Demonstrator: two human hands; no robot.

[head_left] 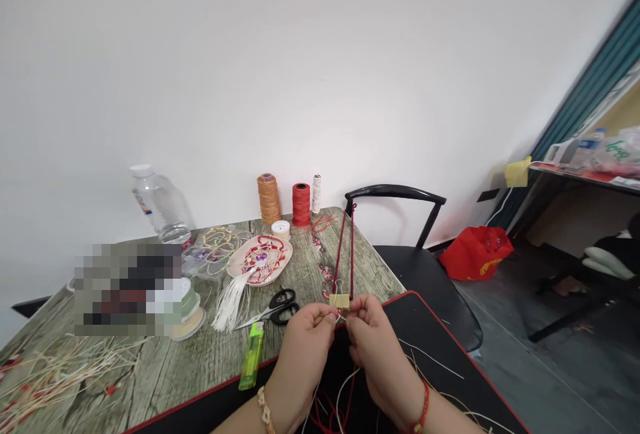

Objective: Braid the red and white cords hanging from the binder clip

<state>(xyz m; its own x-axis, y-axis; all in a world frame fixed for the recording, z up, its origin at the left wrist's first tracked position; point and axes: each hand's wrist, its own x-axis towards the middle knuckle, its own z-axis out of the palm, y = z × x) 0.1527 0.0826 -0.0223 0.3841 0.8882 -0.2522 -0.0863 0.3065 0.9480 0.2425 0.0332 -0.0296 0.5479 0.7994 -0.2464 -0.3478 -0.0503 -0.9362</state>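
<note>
Two hands at center: left hand [303, 354], right hand [380, 354]. Two wristbands [423, 409], one per wrist. One clip [339, 301] just above fingers, one white cord [343, 318] at it, two red cords [341, 254] rising behind. Three spools [301, 204] upper center, standing in row. One plate [260, 259] below them, one tassel [233, 301] hanging off it. One scissors [273, 307], one lighter [251, 356] lower down. Two bottles [160, 201]: upper left, far right. One chair [415, 254] right of center, one bag [475, 253] beside it.
</note>
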